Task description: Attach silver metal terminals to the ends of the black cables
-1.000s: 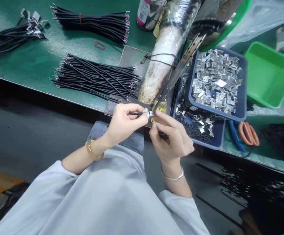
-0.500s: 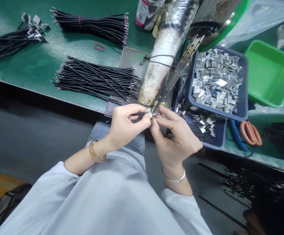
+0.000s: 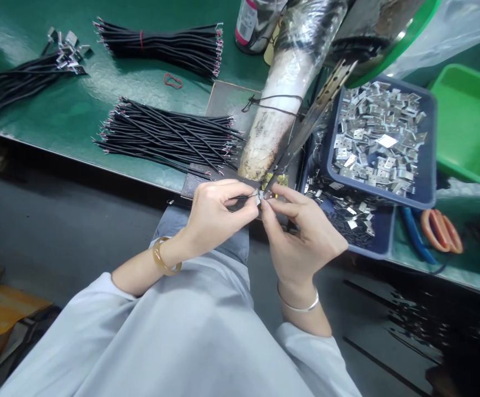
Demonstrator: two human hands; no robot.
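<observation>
Between the thumb and forefinger of my left hand [image 3: 223, 215], the end of a thin black cable [image 3: 244, 196] is pinched. My right hand [image 3: 303, 234] is closed too, its fingertips meeting at a small silvery metal piece [image 3: 260, 195] at the cable's end. Fingers hide much of that piece. Just above them comes down the dark tip of a slanted metal bar [image 3: 293, 146] with holes, beside a white plastic-wrapped tube [image 3: 270, 127]. A loose pile of black cables [image 3: 169, 132] with stripped ends lies to the left.
Behind the pile lies a banded cable bundle [image 3: 161, 49] and a red rubber band [image 3: 172, 81]. Cables with metal ends [image 3: 68, 52] lie far left. On the right, a blue tray [image 3: 427, 138] of metal parts overlaps a lower tray [image 3: 382, 248], near a green bin [image 3: 471, 99] and orange-handled tool [image 3: 442, 231].
The view has shifted slightly, so the bench things appear farther right. Both hands stay together at the bar's tip; the yellow bit between the fingertips gives way to a silvery piece.
</observation>
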